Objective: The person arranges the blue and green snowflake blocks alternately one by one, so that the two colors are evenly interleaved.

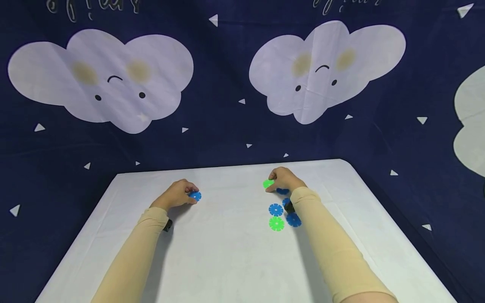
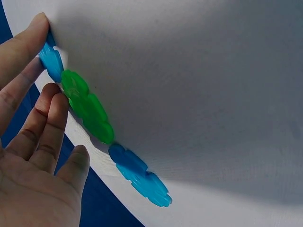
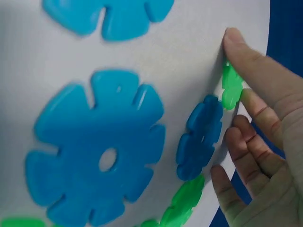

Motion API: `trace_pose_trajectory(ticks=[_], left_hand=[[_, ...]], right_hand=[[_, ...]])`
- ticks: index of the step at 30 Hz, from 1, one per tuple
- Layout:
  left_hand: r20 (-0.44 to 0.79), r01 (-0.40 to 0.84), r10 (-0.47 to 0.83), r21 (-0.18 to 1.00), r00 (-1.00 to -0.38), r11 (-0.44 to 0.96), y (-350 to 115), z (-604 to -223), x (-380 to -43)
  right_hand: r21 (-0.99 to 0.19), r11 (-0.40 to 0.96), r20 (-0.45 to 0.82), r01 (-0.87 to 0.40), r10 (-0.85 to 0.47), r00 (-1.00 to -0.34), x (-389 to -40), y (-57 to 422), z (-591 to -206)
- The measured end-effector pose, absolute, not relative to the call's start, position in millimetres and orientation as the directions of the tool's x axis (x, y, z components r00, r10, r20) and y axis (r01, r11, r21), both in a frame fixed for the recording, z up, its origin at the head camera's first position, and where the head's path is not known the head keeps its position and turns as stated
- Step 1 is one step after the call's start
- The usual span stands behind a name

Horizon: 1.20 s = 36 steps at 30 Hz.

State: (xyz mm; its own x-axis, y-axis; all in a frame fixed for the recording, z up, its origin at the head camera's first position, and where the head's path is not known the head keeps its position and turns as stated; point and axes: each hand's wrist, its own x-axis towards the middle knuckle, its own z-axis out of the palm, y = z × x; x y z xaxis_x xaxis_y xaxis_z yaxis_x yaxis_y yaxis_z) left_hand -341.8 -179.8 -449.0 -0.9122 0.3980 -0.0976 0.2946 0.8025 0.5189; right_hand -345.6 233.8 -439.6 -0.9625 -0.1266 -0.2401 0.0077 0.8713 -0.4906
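At the far left of the white table, my left hand (image 1: 175,196) pinches a blue notched, flower-shaped plastic disc (image 1: 195,196) by its edge, between thumb and index finger. The left wrist view adds a green disc (image 2: 89,106) and another blue disc (image 2: 140,175) in line beside that hand's lower fingers; the hand hides them from the head view. My right hand (image 1: 286,178) pinches a green notched disc (image 1: 267,184) between thumb and fingers at the far right. A dark blue disc (image 3: 200,137) lies right beside it, partly under the right hand in the head view.
Nearer me on the right lie more discs: a blue one (image 1: 275,210), a green one (image 1: 276,224) and another blue one (image 1: 294,219) partly behind the right sleeve. The white table (image 1: 219,252) ends at a dark blue cloud-print cloth (image 1: 219,143).
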Motion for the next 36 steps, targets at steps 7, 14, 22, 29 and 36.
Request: trace_pose_trajectory(ticks=[7, 14, 22, 29, 36], left_hand=[[-0.108, 0.296, 0.406, 0.522, -0.908, 0.800, -177.7, -451.7, -343.4], [-0.111, 0.290, 0.398, 0.516, -0.911, 0.806, -178.0, -453.7, -344.4], [-0.104, 0.291, 0.396, 0.515, -0.912, 0.807, -179.3, -453.3, -345.6], [-0.105, 0.284, 0.393, 0.524, -0.914, 0.803, -180.4, -450.0, -345.7], [-0.118, 0.264, 0.379, 0.532, -0.918, 0.804, -183.3, -451.9, -345.5]], right_hand=[[-0.448, 0.893, -0.298, 0.050, -0.096, -0.950, -342.0, 233.1, -435.0], [-0.441, 0.898, -0.320, 0.002, -0.155, -0.935, -345.2, 229.7, -435.4], [-0.429, 0.902, -0.321, -0.048, -0.202, -0.925, -345.6, 229.5, -428.6], [-0.428, 0.902, -0.354, -0.055, -0.224, -0.908, -346.1, 227.3, -421.1], [-0.420, 0.905, -0.377, -0.072, -0.247, -0.893, -343.1, 226.3, -417.1]])
